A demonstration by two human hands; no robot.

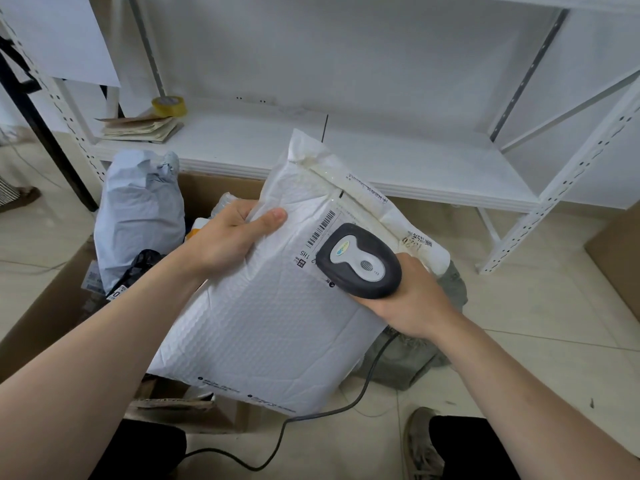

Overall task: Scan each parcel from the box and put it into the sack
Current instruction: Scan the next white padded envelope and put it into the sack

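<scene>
My left hand (230,239) grips the left edge of a large white bubble mailer (270,327), thumb on its face, holding it tilted up in mid-air. A barcode label (320,228) lies near the mailer's top. My right hand (412,299) holds a dark grey handheld scanner (360,261), whose head sits right over the label. The scanner's cable (332,407) trails down to the floor. The cardboard box (45,306) lies open at the left with a grey-blue parcel (138,216) and a black one (138,268) in it. A grey-green sack (415,358) shows under the mailer at the right.
White metal shelving (415,168) stands behind, with a roll of yellow tape (169,106) and a stack of brown envelopes (142,128) on its low shelf. Another cardboard box (620,258) sits at the right edge. My shoe (420,441) rests on the tiled floor.
</scene>
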